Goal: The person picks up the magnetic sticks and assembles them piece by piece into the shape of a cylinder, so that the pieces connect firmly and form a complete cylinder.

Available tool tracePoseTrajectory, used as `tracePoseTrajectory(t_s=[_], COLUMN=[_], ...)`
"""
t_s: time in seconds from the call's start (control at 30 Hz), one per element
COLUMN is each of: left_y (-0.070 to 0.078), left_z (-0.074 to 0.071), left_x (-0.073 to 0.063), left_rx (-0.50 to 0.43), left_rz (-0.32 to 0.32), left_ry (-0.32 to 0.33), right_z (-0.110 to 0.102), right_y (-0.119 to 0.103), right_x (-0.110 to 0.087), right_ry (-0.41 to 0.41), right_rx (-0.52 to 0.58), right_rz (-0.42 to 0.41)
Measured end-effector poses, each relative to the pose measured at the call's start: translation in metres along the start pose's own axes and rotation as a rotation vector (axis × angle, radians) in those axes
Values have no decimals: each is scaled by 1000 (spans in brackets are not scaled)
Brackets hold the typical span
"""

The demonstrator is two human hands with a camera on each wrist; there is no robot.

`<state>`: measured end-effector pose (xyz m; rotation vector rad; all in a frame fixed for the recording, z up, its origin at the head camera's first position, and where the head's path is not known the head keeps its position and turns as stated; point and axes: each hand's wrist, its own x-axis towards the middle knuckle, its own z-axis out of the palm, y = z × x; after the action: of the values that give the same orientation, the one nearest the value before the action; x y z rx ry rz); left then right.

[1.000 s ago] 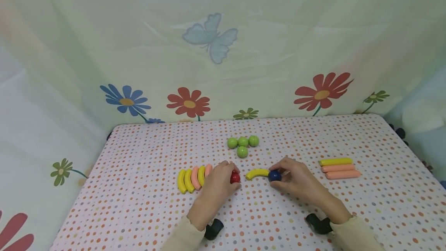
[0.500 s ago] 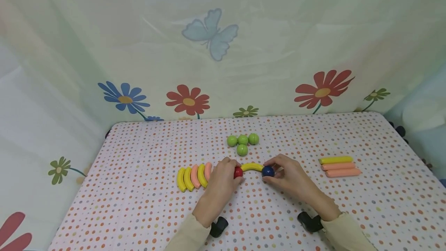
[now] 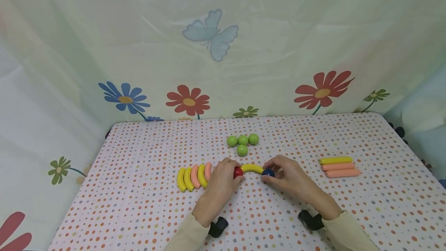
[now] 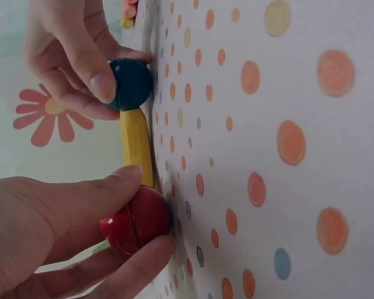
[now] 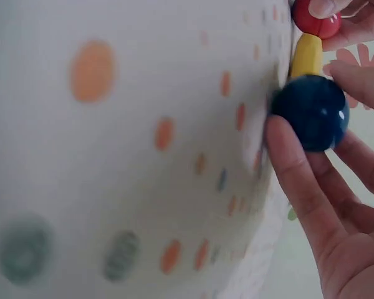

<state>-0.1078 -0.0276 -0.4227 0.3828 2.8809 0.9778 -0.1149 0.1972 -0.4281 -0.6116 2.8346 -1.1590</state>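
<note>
A curved yellow stick (image 3: 252,168) lies near the middle of the table, with a red ball (image 4: 137,219) at its left end and a dark blue ball (image 5: 311,113) at its right end. My left hand (image 3: 221,178) pinches the red ball between thumb and fingers, as the left wrist view shows closely. On the other side, my right hand (image 3: 291,176) holds the blue ball between thumb and fingertips. Both balls sit right against the ends of the stick, close over the tablecloth.
Left of my left hand, several curved yellow and pink sticks (image 3: 195,176) lie in a row, partly hidden by it. Several green balls (image 3: 242,140) are grouped farther back. Straight yellow and pink sticks (image 3: 340,167) lie at the right on the dotted tablecloth (image 3: 156,142).
My right hand has brought the blue ball and curved yellow stick leftward, and the stick's left end now meets the red ball. Over the last half second the hands have hardly moved.
</note>
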Motion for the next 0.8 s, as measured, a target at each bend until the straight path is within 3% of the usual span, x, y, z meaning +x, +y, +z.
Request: tracePoseTrajectory(t_s=[0.37,0.63,0.8], left_y=[-2,-3,-7], left_z=[-3,-2,-6], left_x=[-1,-4,-9], left_rx=[-49,-59,-74], left_rz=[31,50,44], left_ry=[-37,-47,12], right_z=[-2,7,6], right_y=[-12,-19,-18], right_x=[20,30,29], right_ry=[-219,-262,-262], right_rx=[40,17,-16], right_rz=[44,49,75])
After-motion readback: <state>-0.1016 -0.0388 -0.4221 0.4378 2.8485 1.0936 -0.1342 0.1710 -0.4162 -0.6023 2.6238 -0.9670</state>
